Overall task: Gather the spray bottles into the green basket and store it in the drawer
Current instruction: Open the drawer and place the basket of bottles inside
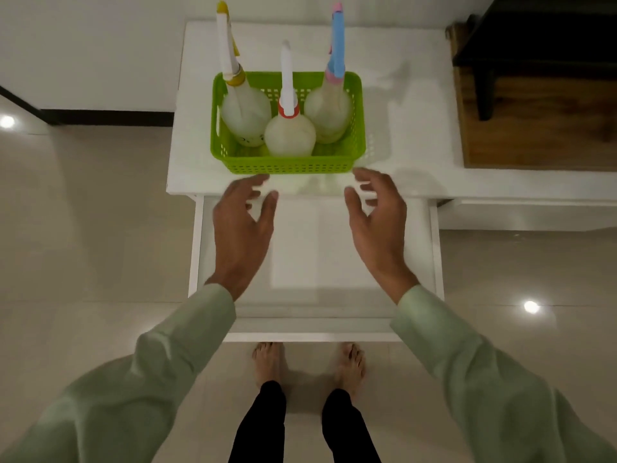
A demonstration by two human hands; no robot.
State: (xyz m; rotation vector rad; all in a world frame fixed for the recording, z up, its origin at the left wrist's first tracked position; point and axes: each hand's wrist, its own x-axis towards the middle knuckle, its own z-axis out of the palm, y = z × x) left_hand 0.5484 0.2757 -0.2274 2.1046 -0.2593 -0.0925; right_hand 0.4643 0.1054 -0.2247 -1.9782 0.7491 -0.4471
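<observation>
Standing upright in the green basket [289, 163] are three spray bottles: one with a yellow-collared nozzle [245, 110], one with a red collar [289, 135], one with a pink and blue nozzle [329, 110]. The basket sits on the white desk [400, 128], above the pulled-out, bare drawer [314, 248]. Left hand [242, 228] and right hand [379, 225] hover spread just before it, holding nothing.

Open drawer [317, 248] lies bare; basket [287, 162] sides stand unblocked on countertop [400, 128].
</observation>
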